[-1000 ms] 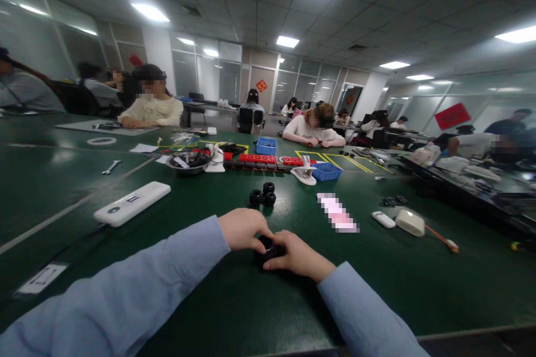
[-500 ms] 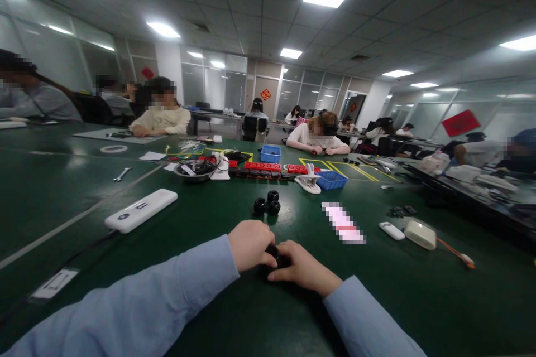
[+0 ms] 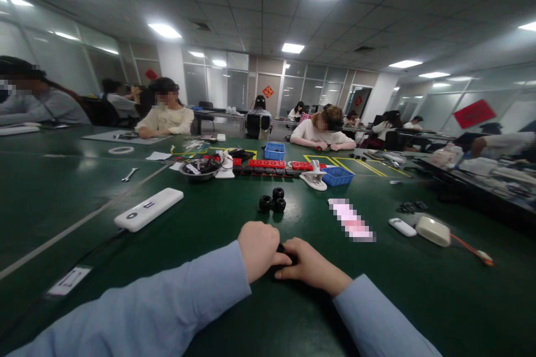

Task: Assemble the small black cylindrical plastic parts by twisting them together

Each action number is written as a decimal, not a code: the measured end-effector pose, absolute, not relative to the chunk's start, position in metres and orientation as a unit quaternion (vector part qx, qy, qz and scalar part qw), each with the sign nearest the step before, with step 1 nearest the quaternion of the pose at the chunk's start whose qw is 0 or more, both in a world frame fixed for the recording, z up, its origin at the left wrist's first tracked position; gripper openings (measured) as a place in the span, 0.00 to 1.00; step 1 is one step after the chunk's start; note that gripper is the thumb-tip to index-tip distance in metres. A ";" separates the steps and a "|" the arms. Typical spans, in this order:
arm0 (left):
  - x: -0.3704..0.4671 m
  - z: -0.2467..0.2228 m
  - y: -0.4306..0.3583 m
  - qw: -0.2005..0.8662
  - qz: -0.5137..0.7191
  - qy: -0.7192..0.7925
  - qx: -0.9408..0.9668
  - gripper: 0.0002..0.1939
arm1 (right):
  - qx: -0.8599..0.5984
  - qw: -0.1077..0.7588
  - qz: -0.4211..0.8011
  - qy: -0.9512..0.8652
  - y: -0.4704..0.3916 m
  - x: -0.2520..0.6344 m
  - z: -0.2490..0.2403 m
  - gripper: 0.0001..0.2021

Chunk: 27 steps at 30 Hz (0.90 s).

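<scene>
My left hand (image 3: 260, 250) and my right hand (image 3: 310, 266) meet low over the green table (image 3: 209, 212). Between their fingers is a small black part (image 3: 280, 248), mostly hidden, so I cannot tell its exact kind. Fingers of both hands are closed around it, with the left thumb stretched across toward the right hand. Just beyond my hands stand three small black toy wheels (image 3: 278, 203) with chunky tyres, grouped close together.
Left of my arms lies a white power strip (image 3: 148, 210) with a cable. A pixelated pink phone-like rectangle (image 3: 352, 220) and a cream box (image 3: 433, 231) lie to the right. Farther off are a metal bowl (image 3: 201, 175), red blocks (image 3: 267, 163), a blue bin (image 3: 337, 177) and seated people.
The view has shifted slightly, so most things sit a little farther right. My left hand has turned over the black part, which now shows less; both hands keep their grip.
</scene>
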State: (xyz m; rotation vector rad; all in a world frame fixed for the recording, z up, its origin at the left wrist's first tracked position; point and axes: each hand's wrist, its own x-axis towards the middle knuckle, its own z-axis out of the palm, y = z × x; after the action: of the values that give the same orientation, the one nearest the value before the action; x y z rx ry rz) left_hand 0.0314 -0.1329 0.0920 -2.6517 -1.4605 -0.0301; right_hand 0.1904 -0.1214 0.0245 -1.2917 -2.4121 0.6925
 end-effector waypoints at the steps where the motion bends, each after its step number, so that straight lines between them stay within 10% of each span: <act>1: 0.032 0.091 -0.133 0.059 -0.010 -0.488 -0.871 0.29 | -0.452 0.155 0.240 -0.845 -0.121 0.190 0.025 0.11; 15: 0.024 0.094 -0.126 0.098 -0.030 -0.512 -0.853 0.36 | -0.457 0.178 0.265 -0.830 -0.124 0.191 0.028 0.16; 27: 0.007 0.099 -0.105 -0.021 -0.020 -0.284 -0.958 0.16 | -0.444 0.172 0.263 -0.839 -0.122 0.191 0.026 0.17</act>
State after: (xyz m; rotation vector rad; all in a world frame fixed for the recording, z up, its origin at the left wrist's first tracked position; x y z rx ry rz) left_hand 0.0071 -0.1047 0.0992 -3.0512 -0.9036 -0.0630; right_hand 0.1910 -0.1220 0.0257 -1.2613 -2.3812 0.7472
